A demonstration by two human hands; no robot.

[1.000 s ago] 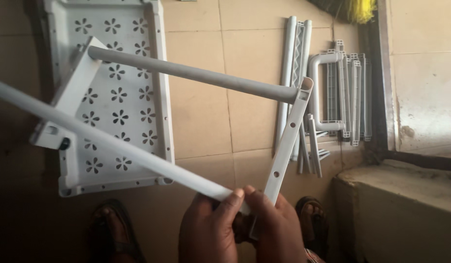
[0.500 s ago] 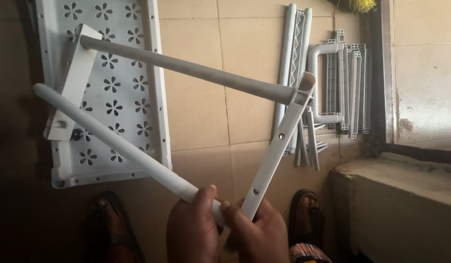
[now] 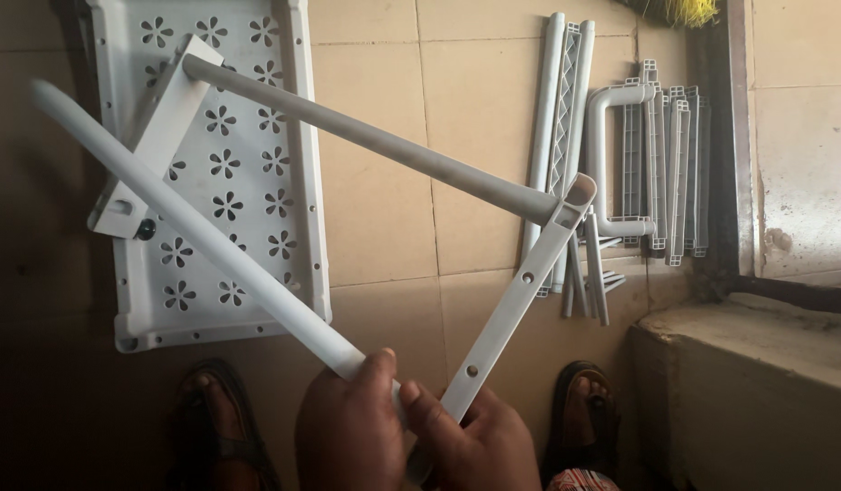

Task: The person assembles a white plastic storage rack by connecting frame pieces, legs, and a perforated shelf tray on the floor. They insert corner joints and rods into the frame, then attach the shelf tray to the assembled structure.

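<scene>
The left hand [image 3: 348,432] closes around a pale grey round plastic tube [image 3: 193,232] running toward 10 o'clock; the right hand [image 3: 480,436] grips a flat grey perforated bar [image 3: 520,295] pointing to 1 o'clock. Seating them well probably needs squarely aligned ends.

no packages, no labels, no signs, no screens anywhere in view

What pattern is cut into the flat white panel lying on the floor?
Rows of small flower-shaped cutouts cover the white panel, clearest in the head view.
</scene>
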